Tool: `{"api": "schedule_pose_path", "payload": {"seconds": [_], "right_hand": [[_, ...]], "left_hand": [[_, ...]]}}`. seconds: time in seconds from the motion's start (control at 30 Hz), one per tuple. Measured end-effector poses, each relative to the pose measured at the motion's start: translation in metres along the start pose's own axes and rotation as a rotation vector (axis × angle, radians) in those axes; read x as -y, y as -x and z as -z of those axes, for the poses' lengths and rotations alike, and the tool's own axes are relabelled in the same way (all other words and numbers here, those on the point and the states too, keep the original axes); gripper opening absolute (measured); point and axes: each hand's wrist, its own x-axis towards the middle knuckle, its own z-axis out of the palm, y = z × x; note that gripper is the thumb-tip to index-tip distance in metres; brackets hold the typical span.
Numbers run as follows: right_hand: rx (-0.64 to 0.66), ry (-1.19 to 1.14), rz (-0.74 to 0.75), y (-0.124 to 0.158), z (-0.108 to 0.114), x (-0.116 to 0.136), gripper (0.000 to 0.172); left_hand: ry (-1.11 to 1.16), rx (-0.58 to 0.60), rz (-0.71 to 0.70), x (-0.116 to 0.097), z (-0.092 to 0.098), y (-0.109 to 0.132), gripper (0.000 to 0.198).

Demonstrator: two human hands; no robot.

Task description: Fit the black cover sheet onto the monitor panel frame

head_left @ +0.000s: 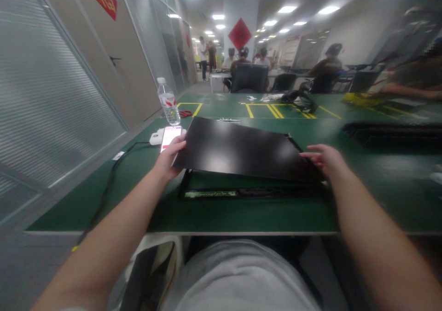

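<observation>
My left hand [170, 158] is closed on the left edge of a glossy black flat panel [235, 150], thumb on top. The panel is tilted, its left side raised above a thin black rectangular frame [276, 192] on the table. Along the frame's near side runs a green circuit board strip [210, 193]. Beside the panel's right edge is my right hand [326, 161], its fingers apart and the index finger pointing at the edge. Whether that fingertip touches the panel I cannot tell. The panel's right end rests low over the frame and hides part of it.
On the green table [103, 210], a phone [171, 136], white power strip [156, 137], water bottle [168, 101] and red-handled scissors [185, 113] stand at left. Long black parts [390, 136] lie at right, dark cables [300, 100] at the back. A person sits far right.
</observation>
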Motion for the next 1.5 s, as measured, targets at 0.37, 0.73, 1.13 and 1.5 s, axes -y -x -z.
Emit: {"api": "schedule_pose_path", "payload": {"seconds": [0.37,0.73,1.13,1.5], "right_hand": [[-0.005,0.001,-0.001,-0.002,-0.001,-0.002,0.027],[-0.042,0.014,0.035,0.012,-0.006,0.003,0.013],[-0.112,0.089,0.049,0.008,-0.006,0.001,0.018],[-0.149,0.145,0.102,0.008,-0.008,-0.001,0.008]], "left_hand": [[0.0,-0.056,-0.038,0.003,0.002,-0.005,0.024],[-0.083,-0.073,-0.015,0.001,-0.001,-0.001,0.032],[-0.205,-0.089,0.027,0.009,-0.003,-0.003,0.036],[-0.248,-0.109,0.064,0.012,-0.006,-0.005,0.034]]}}
